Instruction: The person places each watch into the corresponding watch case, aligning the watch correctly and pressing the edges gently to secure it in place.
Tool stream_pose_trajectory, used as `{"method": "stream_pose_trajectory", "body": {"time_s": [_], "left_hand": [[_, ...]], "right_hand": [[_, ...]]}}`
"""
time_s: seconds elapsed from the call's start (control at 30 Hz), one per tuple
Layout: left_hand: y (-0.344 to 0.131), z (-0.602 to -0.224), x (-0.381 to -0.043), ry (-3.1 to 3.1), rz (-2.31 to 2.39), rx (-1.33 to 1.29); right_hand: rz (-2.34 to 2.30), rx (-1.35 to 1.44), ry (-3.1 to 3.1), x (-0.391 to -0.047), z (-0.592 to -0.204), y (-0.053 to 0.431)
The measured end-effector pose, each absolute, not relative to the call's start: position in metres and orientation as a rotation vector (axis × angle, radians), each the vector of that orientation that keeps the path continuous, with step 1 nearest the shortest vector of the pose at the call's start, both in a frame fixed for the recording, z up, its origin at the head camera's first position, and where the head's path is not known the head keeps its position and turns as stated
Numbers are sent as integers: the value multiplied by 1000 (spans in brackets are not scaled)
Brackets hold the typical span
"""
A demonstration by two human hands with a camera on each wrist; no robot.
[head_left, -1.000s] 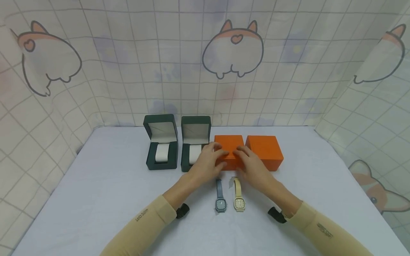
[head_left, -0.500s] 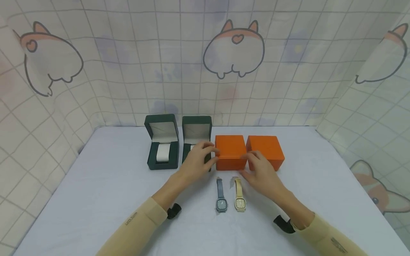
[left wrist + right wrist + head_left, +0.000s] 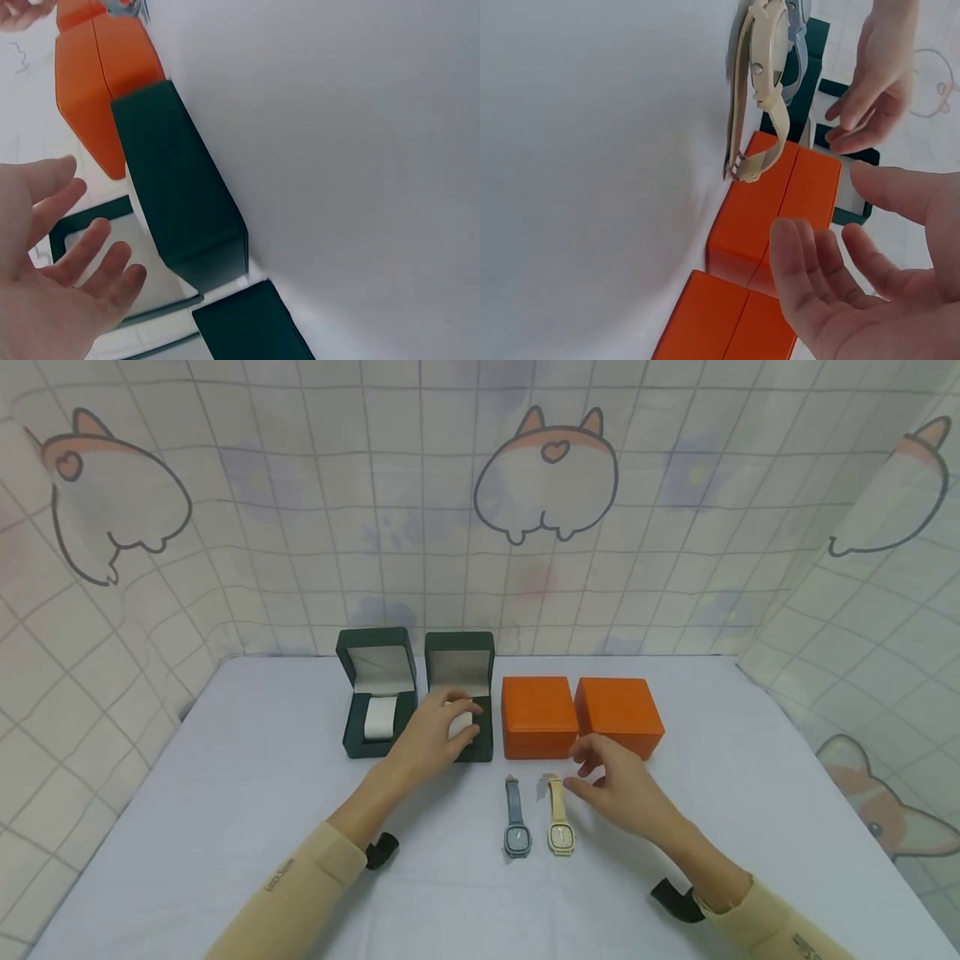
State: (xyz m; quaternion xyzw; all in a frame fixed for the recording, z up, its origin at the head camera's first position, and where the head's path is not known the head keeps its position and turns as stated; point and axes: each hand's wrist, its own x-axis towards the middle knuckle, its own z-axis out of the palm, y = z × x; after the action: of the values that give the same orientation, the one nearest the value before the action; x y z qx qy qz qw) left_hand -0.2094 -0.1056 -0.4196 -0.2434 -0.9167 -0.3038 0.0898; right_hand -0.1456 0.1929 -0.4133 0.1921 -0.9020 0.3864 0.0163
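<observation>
My left hand [image 3: 433, 732] hovers over the right-hand green watch box [image 3: 483, 731], whose lid stands up; in the left wrist view its loosely bent fingers hold nothing and are apart from that box [image 3: 176, 180]. The white cushion inside is partly hidden behind the hand. My right hand [image 3: 617, 783] is in the air in front of two closed orange boxes, the left one [image 3: 538, 714] and the right one [image 3: 619, 710], its relaxed fingers holding nothing. Just left of its fingertips lies a cream watch [image 3: 559, 827], and beside that a blue watch [image 3: 517, 827].
Another green watch box [image 3: 356, 735] stands open at the left, a white cushion [image 3: 380, 717] in it. All four boxes line up toward the back of the white-covered table [image 3: 225, 793]. A patterned cloth [image 3: 300, 527] rises behind and at both sides.
My left hand has moved left from the left orange box to the green box. My right hand has drawn back toward me and slightly right. The orange boxes stay closed.
</observation>
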Motion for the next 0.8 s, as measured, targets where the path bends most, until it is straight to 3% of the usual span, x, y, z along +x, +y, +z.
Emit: {"method": "stream_pose_trajectory", "body": {"time_s": [0.8], "left_hand": [[-137, -417, -223, -2922, -673, -804]], "right_hand": [[1803, 498, -2968, -147, -428, 199]]}}
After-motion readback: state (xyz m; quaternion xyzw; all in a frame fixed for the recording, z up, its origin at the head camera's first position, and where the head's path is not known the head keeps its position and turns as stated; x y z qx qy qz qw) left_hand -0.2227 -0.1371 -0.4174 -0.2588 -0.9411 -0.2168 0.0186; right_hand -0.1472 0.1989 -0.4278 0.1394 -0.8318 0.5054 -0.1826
